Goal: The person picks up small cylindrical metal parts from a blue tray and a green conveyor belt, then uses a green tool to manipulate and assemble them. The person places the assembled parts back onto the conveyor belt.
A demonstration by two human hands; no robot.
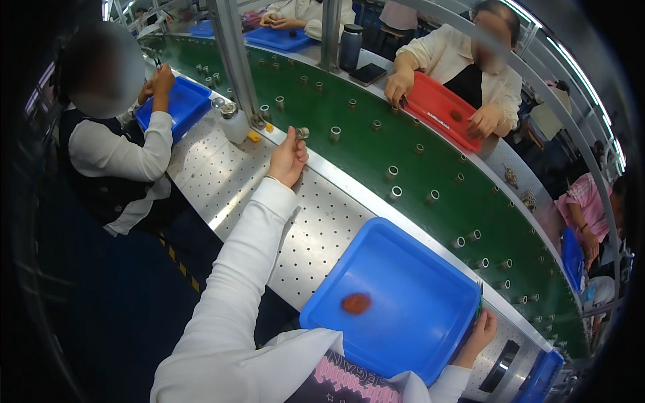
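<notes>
My left hand [289, 158] is stretched out to the edge of the green conveyor belt [363, 151], its fingers closed on a small metal sleeve [302, 133]. Beside the right rim of a blue tray [410, 316], my right hand [479, 334] grips slim pointed tweezers [481, 300], tips upward. In that tray lies a reddish-brown clump [356, 303], too blurred to make out. Many similar metal sleeves, such as one sleeve [335, 133] near my left hand, stand spaced out along the belt.
A metal post [232, 57] rises beyond my left hand, near a white pump bottle [234, 123]. Co-workers sit at the left and across the belt, one with a red tray [440, 111]. A dark bottle [350, 47] and a phone [367, 74] stand on the far side.
</notes>
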